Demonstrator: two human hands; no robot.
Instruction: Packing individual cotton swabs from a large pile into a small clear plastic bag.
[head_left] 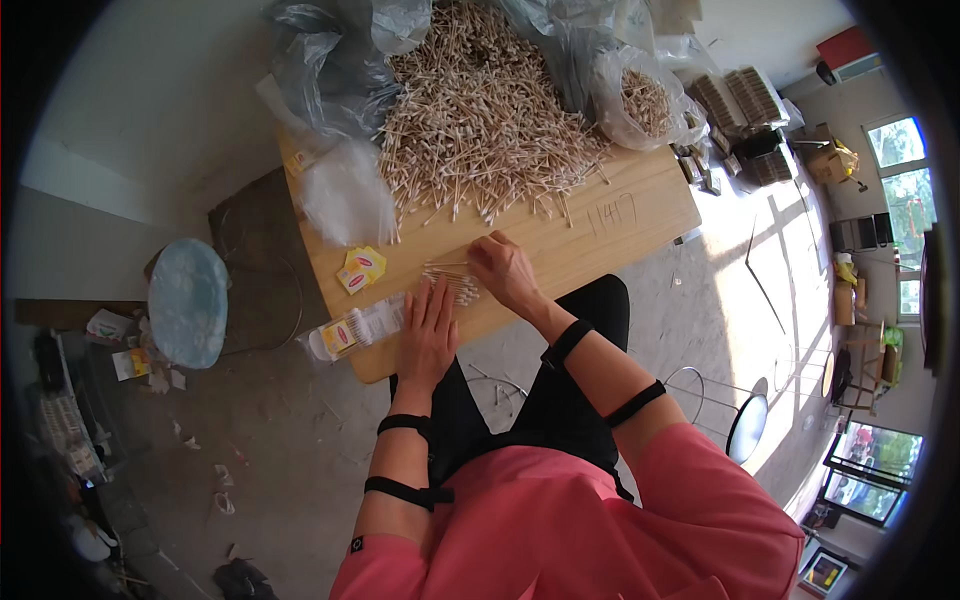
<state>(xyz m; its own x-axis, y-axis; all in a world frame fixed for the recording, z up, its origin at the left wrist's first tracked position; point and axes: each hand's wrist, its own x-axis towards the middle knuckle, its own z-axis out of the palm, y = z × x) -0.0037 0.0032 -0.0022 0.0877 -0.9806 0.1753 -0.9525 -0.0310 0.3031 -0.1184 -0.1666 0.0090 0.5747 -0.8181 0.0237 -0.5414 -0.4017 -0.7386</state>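
Observation:
My left hand (428,335) lies flat near the front edge of the wooden table (530,240), fingers stretched over a small row of cotton swabs (463,288). Just beyond and to the right, my right hand (503,272) is closed, fingertips pinched at the end of a swab that points left. Beside my left hand lies a clear plastic bag (378,318) with swabs and a yellow card (341,338) inside. Farther left is a little stack of yellow-and-white cards (361,268). A big heap of loose swabs (480,130) covers the table's far part.
Clear plastic sheets or bags (347,192) lie at the table's left edge. Grey plastic bags (335,75) flank the heap, and a translucent bag of swabs (640,100) stands at the far right. A pale blue stool (188,303) stands left; packed bundles (745,105) sit beyond the table.

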